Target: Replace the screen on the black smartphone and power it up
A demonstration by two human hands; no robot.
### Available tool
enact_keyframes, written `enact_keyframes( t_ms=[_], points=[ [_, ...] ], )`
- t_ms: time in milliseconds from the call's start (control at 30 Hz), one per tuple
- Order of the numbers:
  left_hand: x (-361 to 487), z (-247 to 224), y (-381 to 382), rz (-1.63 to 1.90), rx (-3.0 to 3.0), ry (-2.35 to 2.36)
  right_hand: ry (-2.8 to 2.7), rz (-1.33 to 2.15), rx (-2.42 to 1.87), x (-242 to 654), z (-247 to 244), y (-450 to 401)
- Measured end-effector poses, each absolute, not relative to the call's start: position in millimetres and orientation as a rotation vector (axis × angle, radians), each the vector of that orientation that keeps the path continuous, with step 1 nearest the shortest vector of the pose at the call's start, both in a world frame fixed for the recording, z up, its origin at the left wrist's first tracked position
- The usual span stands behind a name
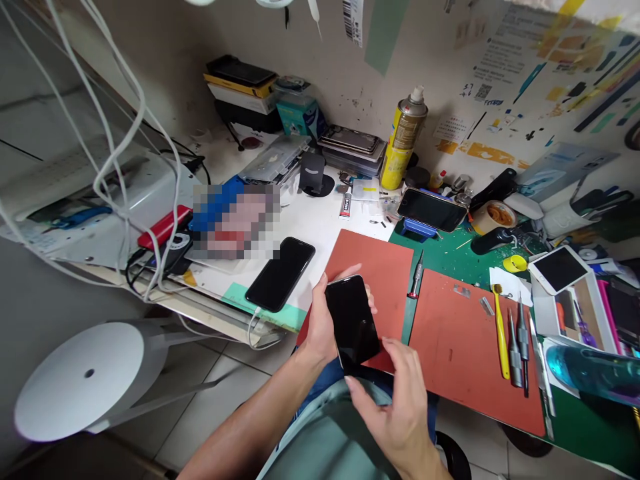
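A black smartphone (pixel 351 317) with a dark screen is in my left hand (pixel 320 327), whose fingers wrap behind it and show past its right edge. Close to the phone's lower right corner is my right hand (pixel 397 397), thumb and fingers spread apart with nothing between them. Another dark phone (pixel 281 273) lies on the white table to the left, a white cable at its lower end. Under and beyond the held phone is a reddish-brown mat (pixel 375 257). A small screwdriver (pixel 417 273) lies at that mat's right edge.
On a second reddish-brown mat (pixel 450 353) are a yellow-handled brush (pixel 501 333) and tweezers. A phone rests on a blue stand (pixel 419 228); behind it rises a yellow spray can (pixel 404 137). White cables (pixel 120 160) hang at left above a round stool (pixel 83 380).
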State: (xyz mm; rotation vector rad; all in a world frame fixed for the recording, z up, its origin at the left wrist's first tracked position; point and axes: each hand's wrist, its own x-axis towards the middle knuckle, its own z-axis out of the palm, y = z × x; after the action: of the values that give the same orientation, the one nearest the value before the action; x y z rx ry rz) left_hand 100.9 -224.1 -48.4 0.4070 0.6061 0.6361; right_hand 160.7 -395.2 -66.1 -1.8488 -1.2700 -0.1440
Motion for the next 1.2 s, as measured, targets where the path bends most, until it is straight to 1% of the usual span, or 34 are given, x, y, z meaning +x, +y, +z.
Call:
enact_keyframes(
  t_ms=[100, 367, 800, 1200],
  points=[
    [101, -50, -225, 0.672, 0.432, 0.602, -1.268, -0.082, -1.894, 146, -67, -389],
    [103, -48, -228, 0.698, 0.481, 0.589, -1.236, -0.047, -1.986, 136, -71, -380],
    [101, -49, -229, 0.71, 0.551, 0.583, -1.214, -0.196, -2.019, 130, -67, -372],
    [100, -48, -228, 0.686, 0.54, 0.583, -1.186, -0.177, -1.97, 135, -65, -371]
  ],
)
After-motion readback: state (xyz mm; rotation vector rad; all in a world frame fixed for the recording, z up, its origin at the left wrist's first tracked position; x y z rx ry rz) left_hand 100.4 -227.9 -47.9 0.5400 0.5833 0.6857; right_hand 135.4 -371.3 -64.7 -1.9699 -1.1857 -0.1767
